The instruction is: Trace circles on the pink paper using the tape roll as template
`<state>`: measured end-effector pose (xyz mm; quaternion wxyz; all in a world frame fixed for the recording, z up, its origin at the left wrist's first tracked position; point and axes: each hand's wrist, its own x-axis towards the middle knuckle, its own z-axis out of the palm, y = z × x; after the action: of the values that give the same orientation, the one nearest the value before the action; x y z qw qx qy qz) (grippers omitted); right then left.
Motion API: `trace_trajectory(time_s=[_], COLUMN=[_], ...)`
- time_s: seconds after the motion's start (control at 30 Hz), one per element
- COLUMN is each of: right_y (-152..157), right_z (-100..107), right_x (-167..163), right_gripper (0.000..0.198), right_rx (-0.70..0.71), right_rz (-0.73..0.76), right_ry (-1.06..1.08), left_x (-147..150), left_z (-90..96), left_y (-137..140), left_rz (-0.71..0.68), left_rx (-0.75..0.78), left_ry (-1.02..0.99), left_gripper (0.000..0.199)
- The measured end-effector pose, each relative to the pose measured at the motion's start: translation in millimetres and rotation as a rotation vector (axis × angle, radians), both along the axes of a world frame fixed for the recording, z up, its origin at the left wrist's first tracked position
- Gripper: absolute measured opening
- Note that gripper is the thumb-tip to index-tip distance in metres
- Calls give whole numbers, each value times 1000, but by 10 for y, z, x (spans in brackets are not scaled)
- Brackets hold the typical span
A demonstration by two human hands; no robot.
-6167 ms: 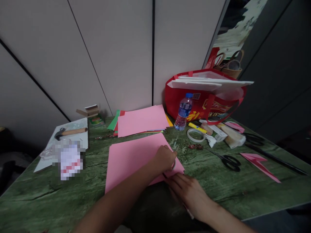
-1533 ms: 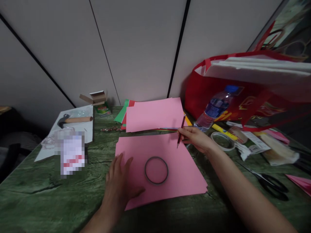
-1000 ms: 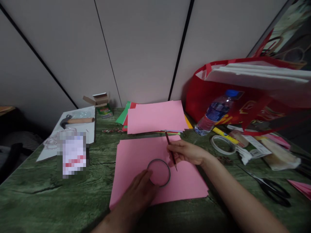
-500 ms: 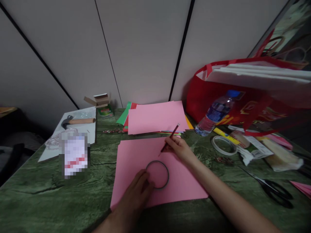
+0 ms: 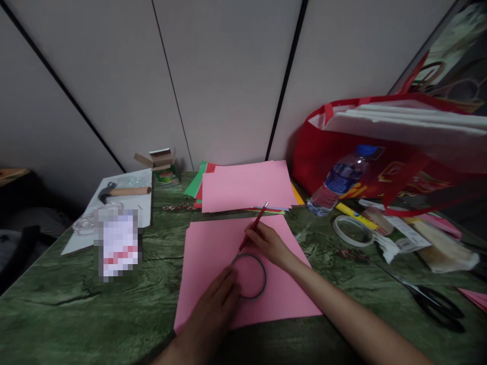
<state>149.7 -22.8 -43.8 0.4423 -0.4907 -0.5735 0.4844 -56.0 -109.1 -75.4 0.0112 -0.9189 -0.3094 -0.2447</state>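
Two or more sheets of pink paper (image 5: pixel 207 243) lie in front of me, slightly out of line. A thin grey ring (image 5: pixel 265 278) rests flat on the top sheet. My left hand (image 5: pixel 216 301) presses on the ring's left side with its fingers together, hiding that part of the rim. My right hand (image 5: pixel 268 244) grips a dark red pencil (image 5: pixel 259 219), tilted with its tip down. That tip is at the ring's upper-left edge, close to my left fingertips. Whether there is a drawn line, I cannot tell.
Behind is a stack of coloured paper (image 5: pixel 247 187). On the right are a water bottle (image 5: pixel 338 177), a red bag (image 5: pixel 319 147), a tape roll (image 5: pixel 337 234), a yellow tube (image 5: pixel 355 216) and scissors (image 5: pixel 433 304). Leftward are a hammer (image 5: pixel 127 191) and a small box (image 5: pixel 165 170).
My right hand has moved left and slightly down, bringing the pencil tip from above the ring to its upper-left edge. My left hand stays at the ring.
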Motion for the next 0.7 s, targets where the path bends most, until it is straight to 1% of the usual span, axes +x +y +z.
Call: trace_trajectory(time_s=[0.2, 0.3, 0.37, 0.47, 0.6, 0.7], right_y=[47, 63, 68, 75, 99, 120], right_z=[97, 139, 156, 170, 159, 136], right_x=[-102, -141, -154, -156, -118, -54], right_gripper=[18, 15, 14, 13, 15, 17], right_rx=[-8, 7, 17, 18, 64, 87], right_rz=[89, 125, 148, 186, 181, 152], right_ry=[-49, -147, -207, -258, -342, -348], left_x=[-10, -15, -9, 9, 26, 22], left_z=[-3, -51, -69, -53, -11, -9], left_y=[8, 16, 13, 2, 1, 1], left_rz=[2, 17, 43, 87, 96, 107], left_rx=[-8, 29, 17, -46, -11, -2], left_ry=[10, -23, -24, 25, 57, 103], left_gripper=[30, 29, 32, 41, 38, 39])
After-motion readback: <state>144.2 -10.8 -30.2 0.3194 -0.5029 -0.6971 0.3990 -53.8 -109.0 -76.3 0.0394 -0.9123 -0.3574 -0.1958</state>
